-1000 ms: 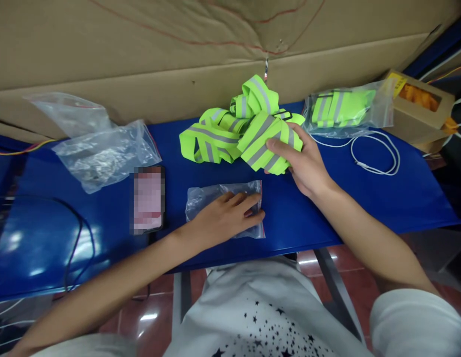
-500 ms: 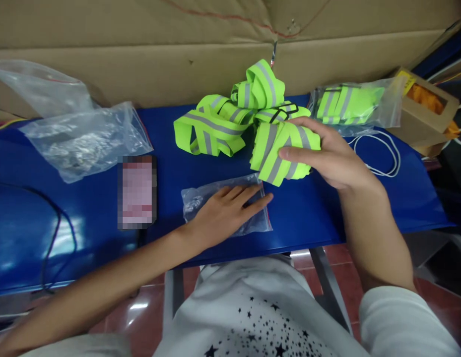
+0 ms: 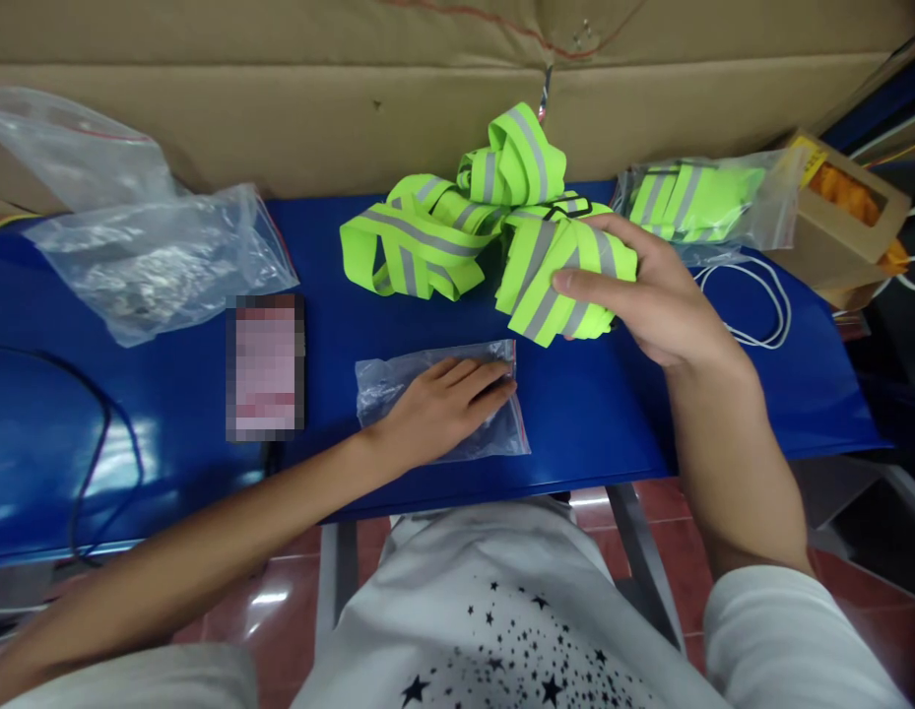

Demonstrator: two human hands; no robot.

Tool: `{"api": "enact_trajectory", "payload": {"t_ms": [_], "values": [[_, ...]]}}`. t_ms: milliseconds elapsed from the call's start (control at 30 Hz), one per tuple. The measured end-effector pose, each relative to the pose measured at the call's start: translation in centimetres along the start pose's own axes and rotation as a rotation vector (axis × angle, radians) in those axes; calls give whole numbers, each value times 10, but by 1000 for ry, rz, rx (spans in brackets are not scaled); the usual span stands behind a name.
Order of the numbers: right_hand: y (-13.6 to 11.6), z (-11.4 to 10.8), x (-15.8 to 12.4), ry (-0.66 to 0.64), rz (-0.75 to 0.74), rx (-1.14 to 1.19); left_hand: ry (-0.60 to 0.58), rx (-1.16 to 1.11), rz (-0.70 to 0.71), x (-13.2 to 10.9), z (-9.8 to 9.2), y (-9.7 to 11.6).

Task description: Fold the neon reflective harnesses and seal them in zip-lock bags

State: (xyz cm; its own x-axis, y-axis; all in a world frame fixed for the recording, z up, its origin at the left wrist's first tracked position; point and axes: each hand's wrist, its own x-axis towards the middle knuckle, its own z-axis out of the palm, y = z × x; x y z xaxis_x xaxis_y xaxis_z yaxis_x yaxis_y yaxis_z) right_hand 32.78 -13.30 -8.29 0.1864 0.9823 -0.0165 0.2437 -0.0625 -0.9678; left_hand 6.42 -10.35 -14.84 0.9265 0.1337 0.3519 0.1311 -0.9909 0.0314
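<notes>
My right hand (image 3: 649,290) grips a folded bundle of neon-yellow reflective strap (image 3: 550,271) with grey stripes, thumb on top and the other fingers mostly hidden behind. The bundle is just above the blue table, at the near side of a loose pile of the same reflective straps (image 3: 420,236). A black buckle (image 3: 571,207) shows between the pile and the bundle. My left hand (image 3: 442,409) lies palm down on a clear zip bag (image 3: 379,384), fingers stretched toward its red-lined zip end. The bag is flat on the table.
A packed bag of reflective straps (image 3: 697,202) rests at the back right, beside a cardboard box (image 3: 845,231) and a coiled white cord (image 3: 782,305). Clear bags (image 3: 162,261) and a phone-like blurred object (image 3: 266,369) lie at left. A dark cable (image 3: 95,463) crosses the far left.
My left fingers have drawn back slightly to the left over the zip bag, near its zip end. My right hand keeps its grip on the strap bundle. The view has shifted slightly.
</notes>
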Motion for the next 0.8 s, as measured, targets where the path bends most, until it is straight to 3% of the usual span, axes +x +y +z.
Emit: {"api": "enact_trajectory", "payload": {"t_ms": [133,233,500,600,733,800], "values": [[-4,0,-4,-26,42,-55,119,-17,-49,-3,1,1],[-9,1,-8,-135,63,-98,183,32,-35,-3,-3,2],[-9,2,-11,-333,-64,-442,260,103,-105,-2,-24,-1],[-10,4,-13,-376,-49,-494,271,116,-141,-3,-28,-5],[-15,6,-16,-576,-25,-458,243,123,-194,-3,-30,-5],[-15,7,-16,-606,-15,-463,213,93,-215,-3,-30,-5]]}}
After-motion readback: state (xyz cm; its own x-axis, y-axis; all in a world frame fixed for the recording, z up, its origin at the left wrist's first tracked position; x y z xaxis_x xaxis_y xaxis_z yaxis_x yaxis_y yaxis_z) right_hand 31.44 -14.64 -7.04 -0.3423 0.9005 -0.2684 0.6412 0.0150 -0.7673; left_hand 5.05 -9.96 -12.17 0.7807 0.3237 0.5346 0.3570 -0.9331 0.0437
